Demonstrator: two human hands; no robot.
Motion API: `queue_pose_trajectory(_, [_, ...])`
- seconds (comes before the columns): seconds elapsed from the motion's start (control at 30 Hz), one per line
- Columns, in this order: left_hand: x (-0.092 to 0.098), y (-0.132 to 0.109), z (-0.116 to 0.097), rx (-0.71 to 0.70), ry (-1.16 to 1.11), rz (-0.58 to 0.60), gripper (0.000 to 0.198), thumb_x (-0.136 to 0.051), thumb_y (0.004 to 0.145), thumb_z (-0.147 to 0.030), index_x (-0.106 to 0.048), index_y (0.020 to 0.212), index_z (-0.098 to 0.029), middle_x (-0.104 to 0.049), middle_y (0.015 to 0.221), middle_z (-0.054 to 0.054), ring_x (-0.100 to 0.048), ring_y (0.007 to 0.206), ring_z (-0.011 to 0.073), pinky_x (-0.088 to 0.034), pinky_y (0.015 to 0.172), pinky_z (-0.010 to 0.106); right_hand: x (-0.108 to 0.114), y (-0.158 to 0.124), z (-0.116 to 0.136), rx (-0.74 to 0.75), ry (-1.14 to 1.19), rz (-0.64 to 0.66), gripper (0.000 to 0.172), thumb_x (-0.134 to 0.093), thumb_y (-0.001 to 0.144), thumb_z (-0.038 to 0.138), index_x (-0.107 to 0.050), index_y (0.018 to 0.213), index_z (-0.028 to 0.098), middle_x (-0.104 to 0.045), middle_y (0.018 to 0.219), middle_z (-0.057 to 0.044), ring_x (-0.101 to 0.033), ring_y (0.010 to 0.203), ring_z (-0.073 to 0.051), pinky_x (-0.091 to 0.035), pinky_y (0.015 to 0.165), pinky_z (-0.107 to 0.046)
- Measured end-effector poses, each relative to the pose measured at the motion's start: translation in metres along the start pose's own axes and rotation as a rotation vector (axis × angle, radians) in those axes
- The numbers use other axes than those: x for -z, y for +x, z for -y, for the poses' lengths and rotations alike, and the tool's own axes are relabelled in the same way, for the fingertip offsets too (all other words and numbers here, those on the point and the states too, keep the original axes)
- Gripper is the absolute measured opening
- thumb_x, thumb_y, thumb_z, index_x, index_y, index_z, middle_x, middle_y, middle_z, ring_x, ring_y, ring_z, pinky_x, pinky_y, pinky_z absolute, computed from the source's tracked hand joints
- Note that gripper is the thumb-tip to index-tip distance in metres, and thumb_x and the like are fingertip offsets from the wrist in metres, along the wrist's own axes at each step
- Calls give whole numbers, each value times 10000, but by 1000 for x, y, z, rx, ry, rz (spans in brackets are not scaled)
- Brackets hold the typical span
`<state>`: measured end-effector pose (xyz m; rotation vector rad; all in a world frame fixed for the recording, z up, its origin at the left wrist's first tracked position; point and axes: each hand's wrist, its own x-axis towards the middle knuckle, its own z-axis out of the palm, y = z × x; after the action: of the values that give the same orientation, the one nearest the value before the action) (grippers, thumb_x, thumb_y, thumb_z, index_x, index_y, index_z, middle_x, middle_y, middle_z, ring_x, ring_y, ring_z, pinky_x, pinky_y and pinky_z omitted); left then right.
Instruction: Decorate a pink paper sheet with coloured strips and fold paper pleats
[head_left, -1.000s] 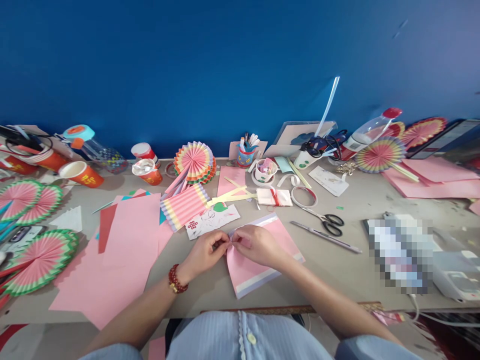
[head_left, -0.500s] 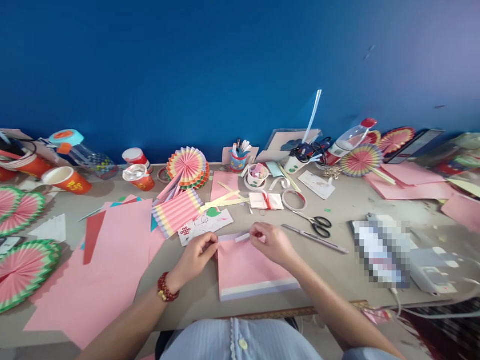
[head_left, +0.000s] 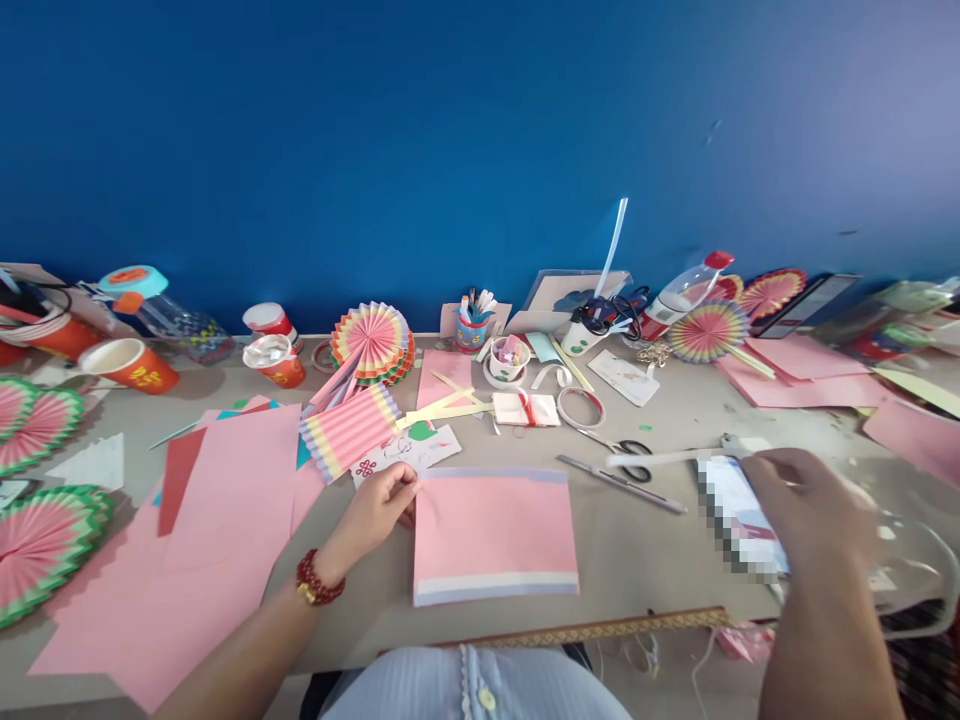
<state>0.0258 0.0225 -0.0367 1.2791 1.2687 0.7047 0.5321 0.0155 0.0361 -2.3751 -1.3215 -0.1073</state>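
Observation:
A pink sheet (head_left: pixel 495 530) with pale lilac and white strips along its top and bottom edges lies flat before me. My left hand (head_left: pixel 391 497) pinches its upper left corner between thumb and fingers. Far to the right, over the phone (head_left: pixel 742 510), my right hand (head_left: pixel 810 505) is closed on a thin white strip (head_left: pixel 660 459), which trails leftward and is blurred. A grey cutter knife (head_left: pixel 622 484) and black-handled scissors (head_left: pixel 634 460) lie between the sheet and the phone.
Large pink sheets (head_left: pixel 232 540) cover the left side, with green-edged paper fans (head_left: pixel 52 550) beyond. At the back stand red cups (head_left: pixel 279 362), a pen holder (head_left: pixel 472 330), a tape roll (head_left: pixel 581 408) and a tilted bottle (head_left: pixel 682 298). A blue wall (head_left: pixel 450 150) rises behind.
My right hand has moved from the sheet's top edge far to the right, drawing the white strip away. My left hand stays at the corner. The view has shifted slightly.

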Motion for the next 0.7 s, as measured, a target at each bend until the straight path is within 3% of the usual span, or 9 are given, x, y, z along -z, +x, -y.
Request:
queue_pose_trajectory(0.03, [1,0,-1,12,26,-9,250,-529,884,-446,-480,788,-220,-532,634,-44,-639,585,176,-569,570,294,9,2,1,-164,-25,-45,190,-543,755,462,-620,760,289,-637,687,-82,-573,625,-311,-389,576,-417])
queue_pose_trajectory(0.1, [2,-1,-4,21,72,-20,232,-518,883,-435,-506,797,-219,-556,632,-37,-650,576,182,-562,549,286,23,0,11,-342,40,-115,165,-571,726,442,-613,764,287,-633,709,-75,-592,676,-312,-412,620,-432])
queue_pose_trajectory(0.23, [6,-4,-12,-12,165,-44,247,-474,910,-421,-594,857,-212,-644,694,5,-672,600,187,-529,517,255,30,-12,50,-105,400,-98,269,-589,756,523,-615,880,286,-661,819,-89,-625,740,-285,-424,608,-402])
queue_pose_trajectory(0.33, [11,-8,-20,-58,356,-79,314,-374,958,-381,-638,976,-212,-692,841,31,-680,608,167,-491,507,241,23,-14,89,193,598,131,273,-616,757,539,-605,827,275,-675,786,-108,-618,692,-236,-437,579,-369])
queue_pose_trajectory(0.43, [16,-13,-28,-120,589,-86,321,-373,964,-320,-651,1090,-221,-705,865,26,-669,620,158,-484,608,259,14,-8,143,454,623,231,212,-601,802,442,-635,813,233,-696,798,-69,-628,701,-203,-459,625,-327])
queue_pose_trajectory(0.5, [19,-18,-33,-169,699,-90,286,-415,953,-301,-670,1064,-235,-709,844,21,-667,669,167,-468,674,264,5,-3,187,586,618,317,204,-574,823,395,-645,809,205,-693,767,-43,-614,667,-176,-439,616,-293])
queue_pose_trajectory(0.6, [22,-27,-38,-242,746,-111,237,-463,942,-317,-690,972,-257,-713,833,22,-665,747,191,-448,676,260,-19,3,254,683,564,394,154,-514,846,287,-630,816,190,-685,721,-11,-603,636,-143,-407,592,-244])
queue_pose_trajectory(0.7, [21,-41,-38,-277,735,-143,232,-474,945,-333,-696,951,-266,-718,825,24,-670,784,215,-457,684,273,-51,4,308,695,452,367,168,-490,863,248,-644,837,186,-692,752,-22,-595,658,-148,-369,584,-238])
